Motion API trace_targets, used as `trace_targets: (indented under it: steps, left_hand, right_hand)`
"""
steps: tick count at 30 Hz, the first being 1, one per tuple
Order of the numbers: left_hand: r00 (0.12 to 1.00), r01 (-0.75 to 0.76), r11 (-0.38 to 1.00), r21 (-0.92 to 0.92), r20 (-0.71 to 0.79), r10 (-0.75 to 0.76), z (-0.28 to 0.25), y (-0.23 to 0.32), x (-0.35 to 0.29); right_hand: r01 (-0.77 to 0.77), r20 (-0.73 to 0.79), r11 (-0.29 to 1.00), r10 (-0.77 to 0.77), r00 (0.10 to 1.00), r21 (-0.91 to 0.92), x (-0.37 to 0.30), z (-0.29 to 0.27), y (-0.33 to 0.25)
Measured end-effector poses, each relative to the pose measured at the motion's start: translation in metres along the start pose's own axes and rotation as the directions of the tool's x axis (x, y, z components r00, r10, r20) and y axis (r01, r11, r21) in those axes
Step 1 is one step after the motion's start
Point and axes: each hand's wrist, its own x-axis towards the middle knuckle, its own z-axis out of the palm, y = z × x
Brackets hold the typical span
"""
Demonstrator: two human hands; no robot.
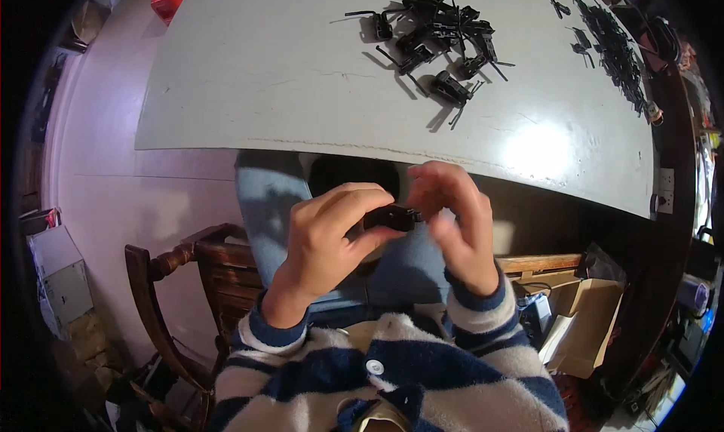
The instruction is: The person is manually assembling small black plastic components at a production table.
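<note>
Above my lap, just off the table's front edge, my left hand [320, 232] grips a small black plastic part [392, 218] between thumb and fingers. The end of the part points right, toward my right hand [466, 224]. That hand is curved, its thumb and fingers apart, with slight motion blur and nothing visible in it. On the table, a loose pile of similar black plastic parts [445, 32] with thin rod-like arms lies ahead of me. One black piece [451, 89] sits at the near side of that pile.
A long heap of thin black pieces [615, 51] runs along the right side of the white table [264, 77]. Something red [170, 0] stands at the far left corner. A wooden chair [226, 266] is around me, and a cardboard bag [596, 319] stands at the right.
</note>
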Motion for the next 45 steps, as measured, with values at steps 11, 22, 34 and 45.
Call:
trace_targets:
  steps: [11, 22, 34, 45]
  left_hand:
    - [0.996, 0.074, 0.950, -0.302, -0.035, -0.088, 0.006, 0.010, 0.000]
    - [0.930, 0.346, 0.681, -0.645, 0.140, -0.340, -0.001, 0.002, -0.009]
    - [0.888, 0.393, 0.411, -0.823, 0.224, -0.401, 0.001, -0.006, -0.006]
    - [0.918, 0.308, 0.814, -0.492, -0.073, -0.390, 0.003, -0.001, 0.010]
  right_hand:
    - [0.015, -0.240, 0.917, 0.088, 0.967, 0.398, -0.013, 0.034, 0.006]
    - [0.059, -0.324, 0.638, -0.467, 0.823, -0.768, 0.055, -0.036, 0.030]
    - [0.013, -0.250, 0.423, -0.559, 0.791, -0.906, 0.083, -0.058, 0.040]
    - [0.537, 0.198, 0.477, -0.591, 0.782, -0.696, 0.033, -0.009, 0.003]
